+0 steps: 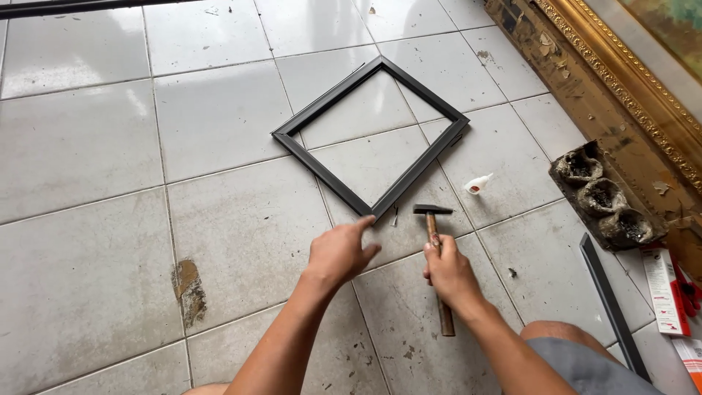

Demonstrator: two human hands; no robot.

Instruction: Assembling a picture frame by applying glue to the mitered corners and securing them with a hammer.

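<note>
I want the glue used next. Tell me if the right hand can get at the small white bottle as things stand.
Probably yes, but not freely. The right hand is closed round the hammer, so it has no spare fingers. The bottle lies on bare tile just ahead of it, beside the frame, with nothing between.

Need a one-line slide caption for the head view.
Right hand grips a hammer while left hand reaches toward the black frame corner on tiled floor.

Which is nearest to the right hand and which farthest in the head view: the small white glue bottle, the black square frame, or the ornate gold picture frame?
From the right hand, which grips a wooden-handled hammer:
1. Black square frame, just ahead on the floor; its near corner is closest.
2. Small white glue bottle, ahead and slightly right.
3. Ornate gold picture frame, far upper right.
</note>
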